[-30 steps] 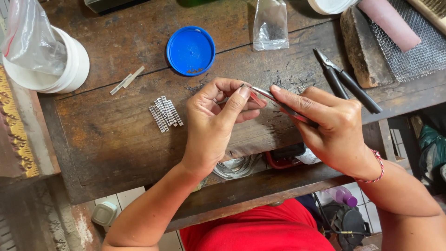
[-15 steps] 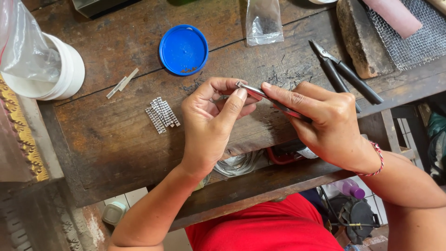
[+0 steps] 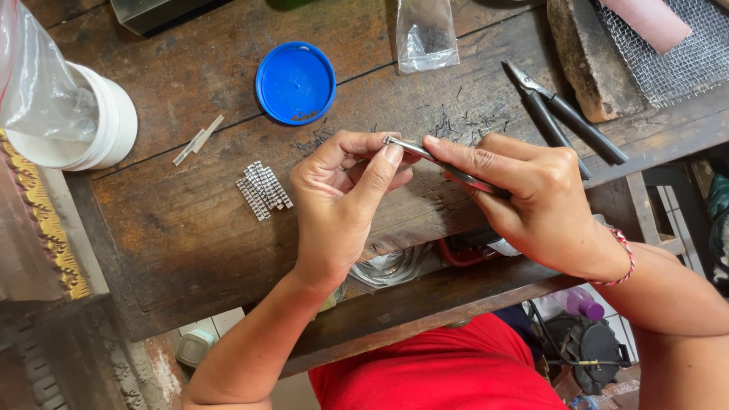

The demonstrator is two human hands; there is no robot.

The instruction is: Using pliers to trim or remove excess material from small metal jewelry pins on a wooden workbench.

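Fingertips of the left hand point(image 3: 342, 190) are pinched tight on some tiny piece too small to make out, while the right hand point(image 3: 531, 205) grips slim metal tweezers point(image 3: 444, 163) whose long axis slants up-left, tips meeting that pinch over the wooden bench point(image 3: 175, 243).

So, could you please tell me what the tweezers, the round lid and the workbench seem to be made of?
Tweezers: likely steel, shiny grey with bright glints. Round lid: probably plastic, uniform glossy blue with a moulded rim. Workbench: wood, dark, worn and unvarnished, showing grain, cracks and plank seams.
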